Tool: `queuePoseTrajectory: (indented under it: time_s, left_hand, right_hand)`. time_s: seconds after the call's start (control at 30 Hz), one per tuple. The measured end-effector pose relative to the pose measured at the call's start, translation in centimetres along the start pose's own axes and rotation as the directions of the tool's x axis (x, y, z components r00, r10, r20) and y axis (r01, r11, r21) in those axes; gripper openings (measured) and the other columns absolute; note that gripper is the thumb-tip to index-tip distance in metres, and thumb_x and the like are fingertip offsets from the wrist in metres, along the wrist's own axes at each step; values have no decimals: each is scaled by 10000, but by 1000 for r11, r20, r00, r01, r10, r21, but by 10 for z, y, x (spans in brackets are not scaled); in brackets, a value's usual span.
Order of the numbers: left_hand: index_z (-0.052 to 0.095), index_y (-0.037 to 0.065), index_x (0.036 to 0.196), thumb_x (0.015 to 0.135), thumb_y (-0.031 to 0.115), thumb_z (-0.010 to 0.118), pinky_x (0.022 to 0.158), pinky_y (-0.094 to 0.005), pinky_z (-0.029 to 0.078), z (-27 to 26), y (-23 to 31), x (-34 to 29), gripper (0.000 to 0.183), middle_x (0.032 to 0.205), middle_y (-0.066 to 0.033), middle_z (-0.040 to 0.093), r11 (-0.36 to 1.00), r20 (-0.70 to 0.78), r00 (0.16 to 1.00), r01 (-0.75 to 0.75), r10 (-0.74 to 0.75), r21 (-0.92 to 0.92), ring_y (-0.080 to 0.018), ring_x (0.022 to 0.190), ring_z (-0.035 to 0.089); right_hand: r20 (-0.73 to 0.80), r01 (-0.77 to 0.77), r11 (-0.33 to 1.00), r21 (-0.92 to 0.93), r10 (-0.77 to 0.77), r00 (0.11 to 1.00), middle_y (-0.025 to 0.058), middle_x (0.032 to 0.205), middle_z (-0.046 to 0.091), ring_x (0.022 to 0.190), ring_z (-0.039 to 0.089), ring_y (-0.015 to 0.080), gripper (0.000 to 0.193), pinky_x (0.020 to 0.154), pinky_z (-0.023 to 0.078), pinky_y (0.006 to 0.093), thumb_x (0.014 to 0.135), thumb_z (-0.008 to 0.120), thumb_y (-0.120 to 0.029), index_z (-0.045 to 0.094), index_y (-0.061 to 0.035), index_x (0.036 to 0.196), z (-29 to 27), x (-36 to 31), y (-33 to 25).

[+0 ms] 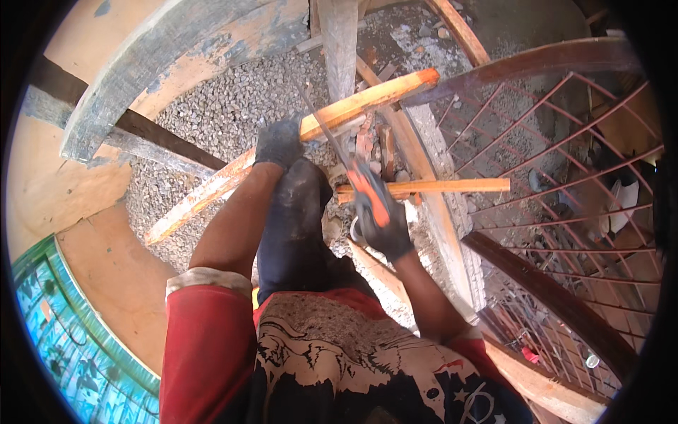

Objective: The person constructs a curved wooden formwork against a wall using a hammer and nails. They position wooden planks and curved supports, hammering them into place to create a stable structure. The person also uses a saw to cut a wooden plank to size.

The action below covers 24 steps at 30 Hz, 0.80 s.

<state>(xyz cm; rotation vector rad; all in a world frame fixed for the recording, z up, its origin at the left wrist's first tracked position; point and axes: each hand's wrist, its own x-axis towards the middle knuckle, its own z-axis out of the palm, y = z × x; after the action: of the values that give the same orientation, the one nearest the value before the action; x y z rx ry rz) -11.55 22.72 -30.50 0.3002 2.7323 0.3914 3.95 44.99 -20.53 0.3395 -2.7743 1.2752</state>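
While the left hand [279, 143] clasps the plank [357, 103] by the left knee [296, 189], the right hand [387, 231] grips the saw [370, 189] by its handle. The plank slants in front of the body, the blade crossing it just right of the left hand; whether the teeth have bitten, I can't tell from here. I'd say long, light strokes suit, with the plank pinned firmly and fingers kept clear. Below lies gravel [222, 102]; a red-brown lattice [537, 64] stands at right, a pale post [339, 46] ahead.
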Motion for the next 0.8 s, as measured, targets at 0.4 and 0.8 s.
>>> queuePoseTrajectory:
  time_s: [0.4, 0.8]
  left_hand:
    - [645, 97, 1143, 846, 238, 746, 820, -511, 576, 12, -5, 7, 344, 990, -174, 757, 999, -26, 999, -23, 24, 36, -374, 960, 741]
    - [660, 101, 1130, 844, 250, 744, 848, -501, 573, 6, 1, 9, 333, 999, -158, 749, 999, -54, 998, -43, 43, -5, -362, 987, 737]
  right_hand:
    - [-25, 68, 985, -158, -73, 997, 187, 1332, 689, 1117, 712, 368, 424, 888, 584, 441, 1003, 635, -113, 614, -29, 1418, 34, 82, 7]
    - [-12, -60, 997, -41, 59, 998, 222, 1368, 663, 1272, 633, 408, 383, 1016, 529, 448, 1003, 552, -49, 649, -3, 1370, 7, 9, 2]
